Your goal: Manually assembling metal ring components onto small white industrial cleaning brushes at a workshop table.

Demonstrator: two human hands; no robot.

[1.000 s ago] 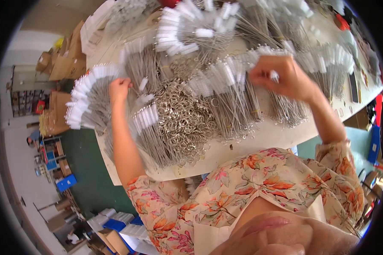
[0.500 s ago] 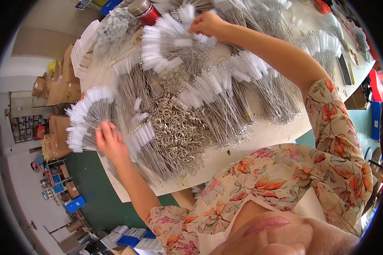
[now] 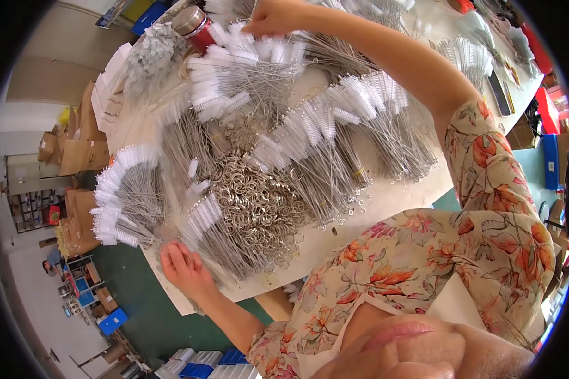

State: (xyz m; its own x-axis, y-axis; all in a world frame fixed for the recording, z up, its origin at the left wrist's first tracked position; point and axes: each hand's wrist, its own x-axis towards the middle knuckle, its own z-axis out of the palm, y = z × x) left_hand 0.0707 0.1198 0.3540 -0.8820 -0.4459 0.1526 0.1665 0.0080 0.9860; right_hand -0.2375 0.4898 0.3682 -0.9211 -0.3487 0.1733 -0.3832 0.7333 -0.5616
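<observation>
Several heaps of straw-cleaning brushes, white bristles on thin wire stems, lie on the table. My left hand [image 3: 186, 268], fingers curled, is low at the table's left edge, just below a fanned bundle of brushes [image 3: 123, 189] and beside a smaller bundle [image 3: 205, 211]. What its fingertips hold, if anything, is too small to make out. At the far side my right hand [image 3: 275, 18] has its fingers closed at the bristle ends of a large brush heap [image 3: 246, 79]; the thing between them is hidden. Amid the bundles lies a pile of metal rings [image 3: 259, 199].
A red cup with a steel lid [image 3: 193, 26] stands at the back left by a mound of grey bristly pieces [image 3: 155, 57]. More brush bundles [image 3: 385, 126] cover the right side. Cardboard boxes [image 3: 85, 142] stand beyond the left edge, above a green floor [image 3: 129, 284].
My left hand has come off the fanned brushes and moved down toward the near table edge. My right hand has shifted left and farther away over the heap. The view has shifted slightly.
</observation>
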